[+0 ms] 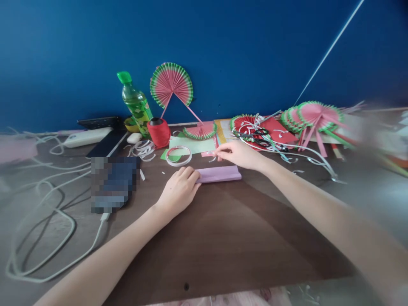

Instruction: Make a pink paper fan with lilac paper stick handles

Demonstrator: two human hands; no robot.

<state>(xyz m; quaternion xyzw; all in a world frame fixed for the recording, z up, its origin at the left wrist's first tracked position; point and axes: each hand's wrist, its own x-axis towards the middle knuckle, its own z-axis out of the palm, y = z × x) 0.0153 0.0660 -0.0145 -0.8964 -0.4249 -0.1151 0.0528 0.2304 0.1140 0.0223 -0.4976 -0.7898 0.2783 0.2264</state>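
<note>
My left hand [180, 187] is closed on the left end of a folded strip of purple paper [219, 174], which lies flat on the dark brown table. Above the strip's right half, my right hand [234, 154] pinches with thumb and fingertips. A thin, pale, curled strip [212, 159] shows at those fingertips; I cannot make out whether it is tape or its backing. A roll of white double-sided tape [178, 156] lies beyond my left hand. Next to it stands a spool of red thread [159, 132].
A pink and green paper fan [171, 83] leans on the blue wall beside a green bottle [135, 104]. More folded fans [314, 117] lie at the back right, near black-handled scissors [258, 134] among paper scraps. Left are a phone [116, 182], its cable [75, 223] and a white power bank [87, 137].
</note>
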